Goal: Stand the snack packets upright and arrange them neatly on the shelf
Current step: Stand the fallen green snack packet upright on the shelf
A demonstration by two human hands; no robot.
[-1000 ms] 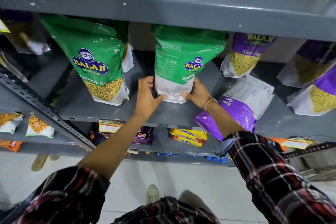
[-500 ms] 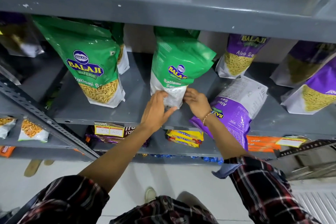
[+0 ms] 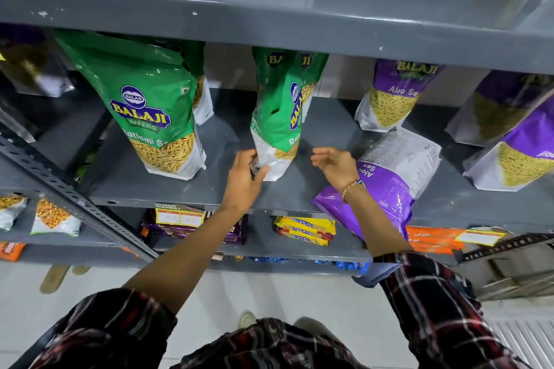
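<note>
The left hand (image 3: 244, 172) pinches the lower left corner of a glossy green plastic snack pouch with a clear bottom panel (image 3: 278, 120), thumb and fingers closed on the white base, while the right hand (image 3: 335, 163) hangs half open just to the right of that pouch, fingers curled, touching nothing. The pouch stands on the grey metal shelf board (image 3: 314, 177) directly above the left hand, turned edge-on so its printed face looks toward the right hand rather than outward, and it leans a little. With only one corner held, the likeliest slip is that the pouch twists about that pinch and topples toward the open right hand, or slides forward off the shelf lip, since its base looks narrow and its top-heavy fill sits high. Releasing it before the face is squared would leave it crooked beside the large upright green pouch of yellow sev (image 3: 156, 111) further out from the left hand. Under the right wrist lies a purple and white foil packet, flat on its back (image 3: 386, 186), with its lower end hanging over the shelf edge; a careless sweep of the right forearm could nudge it off onto the lower shelf. Behind the right hand, an upright purple pouch (image 3: 389, 96) stands close enough that a fall could knock it over.
</note>
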